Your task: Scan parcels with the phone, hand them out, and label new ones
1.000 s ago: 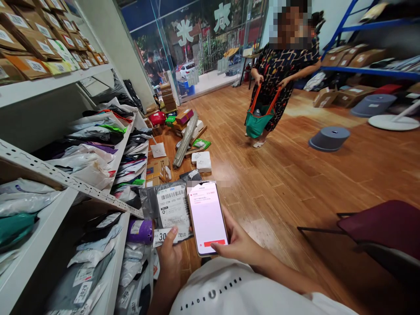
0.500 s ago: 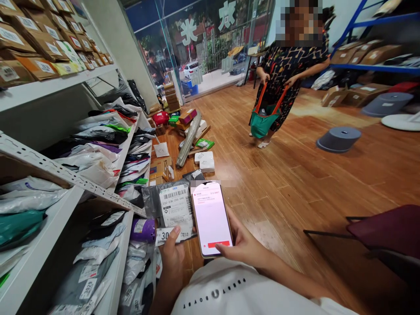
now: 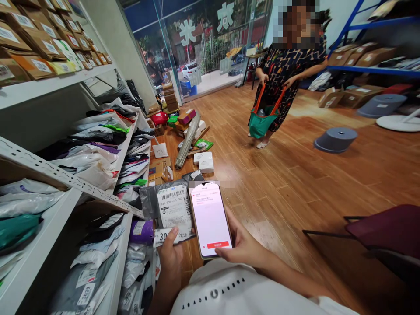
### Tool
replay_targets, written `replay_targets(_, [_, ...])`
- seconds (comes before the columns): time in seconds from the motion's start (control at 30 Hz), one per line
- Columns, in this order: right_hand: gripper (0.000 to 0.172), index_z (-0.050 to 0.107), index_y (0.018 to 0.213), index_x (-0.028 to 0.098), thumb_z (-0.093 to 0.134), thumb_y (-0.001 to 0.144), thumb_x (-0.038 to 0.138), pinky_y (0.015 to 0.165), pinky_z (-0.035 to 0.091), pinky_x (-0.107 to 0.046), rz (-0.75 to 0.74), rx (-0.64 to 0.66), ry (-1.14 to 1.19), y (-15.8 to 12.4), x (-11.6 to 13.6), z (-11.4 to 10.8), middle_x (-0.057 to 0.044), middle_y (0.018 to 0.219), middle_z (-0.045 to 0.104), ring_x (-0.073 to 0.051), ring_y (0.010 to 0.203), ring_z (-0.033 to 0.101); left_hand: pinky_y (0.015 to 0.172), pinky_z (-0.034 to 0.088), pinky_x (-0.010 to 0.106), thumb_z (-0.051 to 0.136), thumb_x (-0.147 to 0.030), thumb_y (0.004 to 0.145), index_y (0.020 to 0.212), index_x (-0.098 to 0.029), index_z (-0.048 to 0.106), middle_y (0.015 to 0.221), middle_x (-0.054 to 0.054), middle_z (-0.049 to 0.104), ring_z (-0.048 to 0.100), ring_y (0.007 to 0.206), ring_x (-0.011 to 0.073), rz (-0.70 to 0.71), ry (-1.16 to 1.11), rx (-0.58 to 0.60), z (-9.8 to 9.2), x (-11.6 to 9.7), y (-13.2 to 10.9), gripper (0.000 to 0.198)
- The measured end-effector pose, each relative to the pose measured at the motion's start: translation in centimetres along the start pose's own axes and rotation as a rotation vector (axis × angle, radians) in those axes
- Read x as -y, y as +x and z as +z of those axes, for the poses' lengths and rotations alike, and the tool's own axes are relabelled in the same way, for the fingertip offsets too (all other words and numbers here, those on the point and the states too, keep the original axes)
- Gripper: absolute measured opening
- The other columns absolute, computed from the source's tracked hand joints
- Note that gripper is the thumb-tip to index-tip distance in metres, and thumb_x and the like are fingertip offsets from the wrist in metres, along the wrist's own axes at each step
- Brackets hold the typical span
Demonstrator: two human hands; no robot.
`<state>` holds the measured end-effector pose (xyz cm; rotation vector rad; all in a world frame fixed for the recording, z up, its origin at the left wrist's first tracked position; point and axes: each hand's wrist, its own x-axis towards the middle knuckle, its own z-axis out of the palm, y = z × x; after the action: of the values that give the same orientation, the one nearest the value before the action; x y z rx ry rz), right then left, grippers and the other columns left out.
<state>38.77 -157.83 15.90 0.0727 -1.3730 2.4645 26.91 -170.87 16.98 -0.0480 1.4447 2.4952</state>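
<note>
My left hand (image 3: 171, 251) grips a dark grey plastic parcel (image 3: 149, 201) by its lower edge, the thumb lying over a white label that begins with "30". A larger barcode label covers much of the parcel's face. Beside it, my right hand (image 3: 241, 238) is closed around a smartphone (image 3: 211, 223), held upright with its lit screen facing me. My right thumb rests near the red button at the screen's bottom. The phone's left edge is close against the parcel or overlaps it; the fingers behind both are mostly hidden.
Shelves (image 3: 70, 175) of bagged parcels and boxes line the left. Boxes and a long wrapped roll (image 3: 188, 140) lie on the wooden floor ahead. A person (image 3: 288, 74) holds a green bag (image 3: 264, 122) near a grey stool (image 3: 335, 140). A maroon chair (image 3: 387, 229) stands right.
The view has shifted slightly, so the scene sits a little differently. My right thumb has moved slightly down off the red button. Both hands keep hold of the parcel and phone.
</note>
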Motion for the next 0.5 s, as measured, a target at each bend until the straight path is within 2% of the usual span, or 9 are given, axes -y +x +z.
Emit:
replay_targets(0.1, [0.104, 0.021, 0.148, 0.034, 0.083, 0.065, 0.032, 0.099, 0.045, -0.044, 0.016, -0.050, 0.103, 0.5, 0.2, 0.2, -0.008, 0.138, 0.056, -0.028, 0.118, 0.059, 0.102, 0.050, 0.044, 0.081, -0.026, 0.056, 0.128, -0.029, 0.061, 0.132, 0.006, 0.063, 0.052, 0.127, 0.0341, 0.018, -0.002, -0.011, 0.1, 0.0, 0.5, 0.075])
replay_targets(0.2, [0.093, 0.033, 0.142, 0.033, 0.080, 0.062, 0.034, 0.090, 0.048, -0.037, 0.022, -0.184, 0.228, 1.5, 0.4, 0.0, -0.005, 0.132, 0.060, -0.026, 0.112, 0.061, 0.110, 0.042, 0.042, 0.080, -0.022, 0.058, 0.123, -0.029, 0.064, 0.130, 0.003, 0.064, 0.049, 0.131, 0.0308, 0.056, 0.001, -0.017, -0.1, 0.1, 1.4, 0.067])
replay_targets(0.33, [0.059, 0.054, 0.116, 0.027, 0.077, 0.063, 0.037, 0.072, 0.050, -0.031, 0.074, -0.351, 0.304, 3.3, 0.5, -1.0, -0.001, 0.097, 0.072, -0.021, 0.084, 0.066, 0.111, 0.041, 0.045, 0.077, -0.020, 0.064, 0.121, -0.028, 0.064, 0.127, 0.002, 0.066, 0.050, 0.131, 0.0304, 0.041, 0.041, -0.021, -1.2, 0.4, 2.8, 0.059])
replay_targets(0.5, [0.043, 0.062, 0.092, 0.022, 0.081, 0.061, 0.045, 0.066, 0.049, -0.029, 0.210, -0.708, 0.309, 6.1, -1.3, -2.9, 0.002, 0.072, 0.071, -0.018, 0.067, 0.064, 0.107, 0.046, 0.045, 0.073, -0.015, 0.069, 0.125, -0.028, 0.062, 0.128, 0.003, 0.065, 0.052, 0.128, 0.0297, -0.012, 0.081, -0.053, -3.2, 0.8, 4.8, 0.059])
